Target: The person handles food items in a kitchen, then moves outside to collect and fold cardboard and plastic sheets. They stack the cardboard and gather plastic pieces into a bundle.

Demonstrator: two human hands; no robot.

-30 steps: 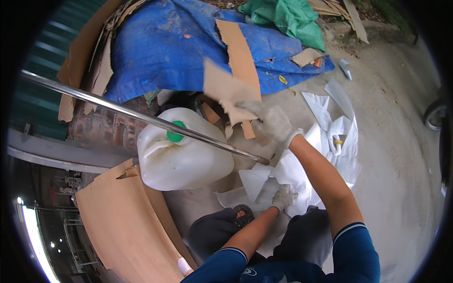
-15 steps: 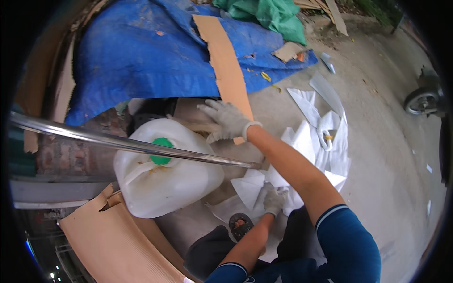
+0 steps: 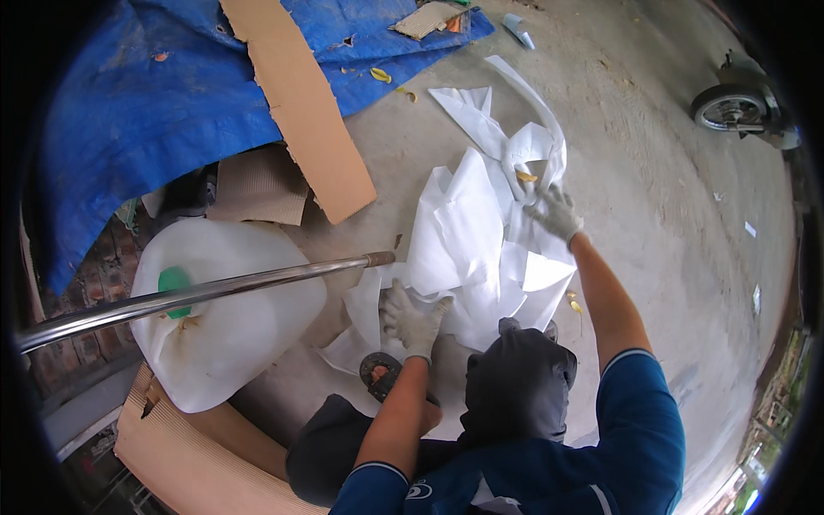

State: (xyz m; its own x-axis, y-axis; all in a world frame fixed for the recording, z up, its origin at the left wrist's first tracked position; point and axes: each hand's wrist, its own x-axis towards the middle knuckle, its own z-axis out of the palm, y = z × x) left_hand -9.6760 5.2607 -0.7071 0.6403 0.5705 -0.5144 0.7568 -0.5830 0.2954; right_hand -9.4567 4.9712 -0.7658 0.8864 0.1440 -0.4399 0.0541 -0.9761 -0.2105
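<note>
Both of my hands wear pale work gloves. A crumpled heap of white sheets (image 3: 468,227) lies on the ground before me. My left hand (image 3: 416,322) is at the heap's near left edge, open with its fingers spread and nothing held. My right hand (image 3: 556,213) reaches to the far right part of the heap, fingers stretched out and touching the white material by a twisted loop. A small yellow-brown bit (image 3: 525,177) rests beside that loop. Left of the heap, a long brown cardboard strip (image 3: 305,112) lies partly over a blue tarp (image 3: 172,103).
A shiny metal pole (image 3: 257,285) crosses from the left in front of a big white plastic jug (image 3: 232,335) with a green cap (image 3: 174,290). A cardboard box (image 3: 180,455) stands at lower left. A motorbike wheel (image 3: 730,109) shows at far right. Scraps and leaves dot the concrete.
My right hand has left the cardboard strip and moved right to the white sheets. The left hand's fingers have spread. My view has shifted, so the scene sits farther left.
</note>
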